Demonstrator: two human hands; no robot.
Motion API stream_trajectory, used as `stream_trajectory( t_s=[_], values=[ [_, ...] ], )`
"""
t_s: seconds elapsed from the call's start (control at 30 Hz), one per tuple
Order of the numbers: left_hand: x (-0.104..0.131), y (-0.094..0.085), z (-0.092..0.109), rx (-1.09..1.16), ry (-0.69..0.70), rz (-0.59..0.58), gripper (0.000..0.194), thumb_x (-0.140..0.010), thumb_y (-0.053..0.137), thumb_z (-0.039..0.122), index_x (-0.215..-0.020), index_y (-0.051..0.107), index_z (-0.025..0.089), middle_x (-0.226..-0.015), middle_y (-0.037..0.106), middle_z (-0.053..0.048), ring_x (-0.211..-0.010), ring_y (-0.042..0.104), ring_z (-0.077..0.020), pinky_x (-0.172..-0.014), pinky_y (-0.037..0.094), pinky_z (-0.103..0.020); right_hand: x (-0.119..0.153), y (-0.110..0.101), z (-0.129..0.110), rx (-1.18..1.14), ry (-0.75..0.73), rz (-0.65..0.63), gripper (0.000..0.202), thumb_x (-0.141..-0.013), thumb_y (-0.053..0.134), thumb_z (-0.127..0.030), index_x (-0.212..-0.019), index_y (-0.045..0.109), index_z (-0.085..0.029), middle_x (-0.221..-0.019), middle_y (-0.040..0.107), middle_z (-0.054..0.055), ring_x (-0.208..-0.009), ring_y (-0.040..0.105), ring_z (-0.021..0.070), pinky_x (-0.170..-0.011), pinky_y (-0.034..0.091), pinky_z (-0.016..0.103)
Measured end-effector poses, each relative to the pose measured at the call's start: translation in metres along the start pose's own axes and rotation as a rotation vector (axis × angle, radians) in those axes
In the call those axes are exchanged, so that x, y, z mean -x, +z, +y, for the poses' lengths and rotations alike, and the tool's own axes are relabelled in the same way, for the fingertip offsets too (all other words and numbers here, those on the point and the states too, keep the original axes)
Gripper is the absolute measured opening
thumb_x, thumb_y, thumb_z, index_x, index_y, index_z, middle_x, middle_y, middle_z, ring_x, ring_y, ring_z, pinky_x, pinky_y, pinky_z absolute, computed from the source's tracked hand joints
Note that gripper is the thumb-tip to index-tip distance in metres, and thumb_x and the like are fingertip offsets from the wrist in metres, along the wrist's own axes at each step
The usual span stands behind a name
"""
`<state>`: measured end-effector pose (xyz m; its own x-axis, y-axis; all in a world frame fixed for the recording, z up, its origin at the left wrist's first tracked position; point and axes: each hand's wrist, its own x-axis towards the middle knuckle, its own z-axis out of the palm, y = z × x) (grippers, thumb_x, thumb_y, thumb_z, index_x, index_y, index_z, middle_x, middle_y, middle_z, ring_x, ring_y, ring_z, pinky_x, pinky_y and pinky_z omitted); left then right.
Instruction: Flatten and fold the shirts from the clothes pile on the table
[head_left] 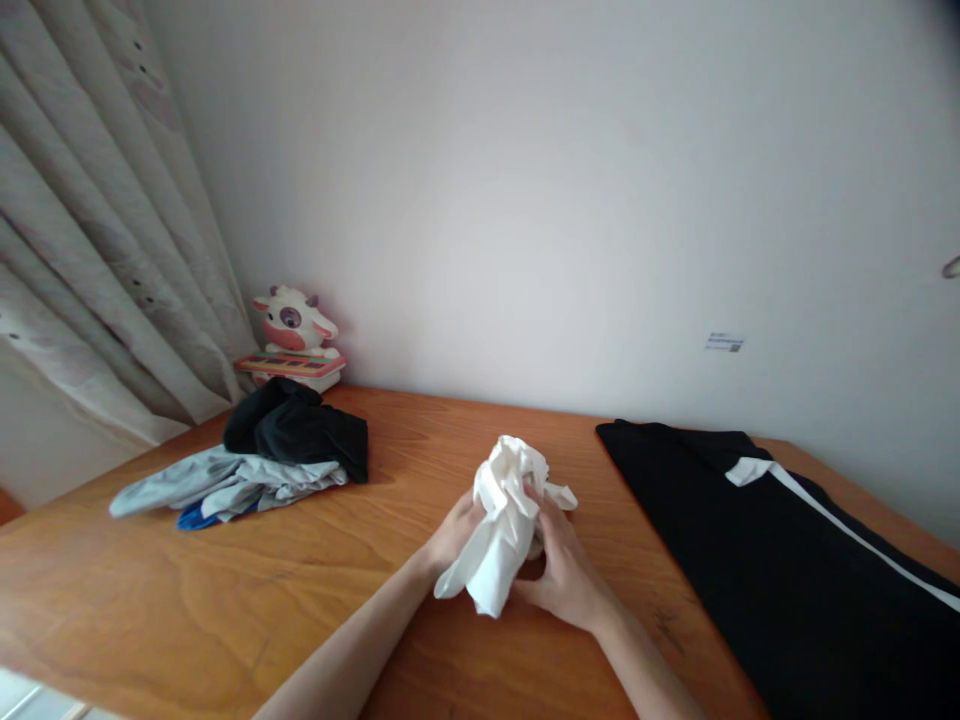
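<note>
A crumpled white cloth (499, 510) is bunched up over the middle of the wooden table, between both hands. My left hand (453, 535) grips its left side, the fingers partly hidden behind the fabric. On the right side my right hand (562, 565) holds the same cloth, fingers wrapped round it and thumb below. One flap of the cloth hangs down toward me, and a small end sticks out to the right.
A pile with a black garment (300, 425) and a grey one (255, 482) lies at the left. Behind it stands a cow toy (294, 335). Black fabric with a white stripe (720, 540) covers the right side of the wooden table (360, 580).
</note>
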<state>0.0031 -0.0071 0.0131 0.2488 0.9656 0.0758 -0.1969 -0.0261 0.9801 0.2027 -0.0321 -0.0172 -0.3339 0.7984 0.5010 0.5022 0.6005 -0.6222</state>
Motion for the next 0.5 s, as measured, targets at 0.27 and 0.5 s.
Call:
stream_trajectory(
  t_s=[0.27,0.5],
  values=[
    [0.008,0.018,-0.002,-0.363,0.147,-0.097,0.064,-0.091,0.04,0.076,-0.083,0.065,0.017,-0.078,0.062,-0.003,-0.073,0.053,-0.0188,-0.073,0.045,-0.03,-0.005,0.005,-0.003,-0.111,0.059,0.08,0.054,-0.078,0.073,-0.026,-0.131,0.058,-0.025,-0.132,0.063,0.01,-0.123,0.06,0.0293,-0.107,0.049,0.045],
    [0.012,0.02,0.002,-0.488,0.235,-0.007,0.06,-0.101,0.029,0.063,-0.073,0.059,0.019,-0.075,0.058,-0.003,-0.073,0.052,-0.0189,-0.074,0.045,-0.031,-0.008,0.008,-0.005,-0.098,0.061,0.144,0.039,-0.076,0.071,-0.026,-0.114,0.068,-0.023,-0.113,0.072,0.009,-0.106,0.068,0.0287,-0.096,0.055,0.042]
  ],
)
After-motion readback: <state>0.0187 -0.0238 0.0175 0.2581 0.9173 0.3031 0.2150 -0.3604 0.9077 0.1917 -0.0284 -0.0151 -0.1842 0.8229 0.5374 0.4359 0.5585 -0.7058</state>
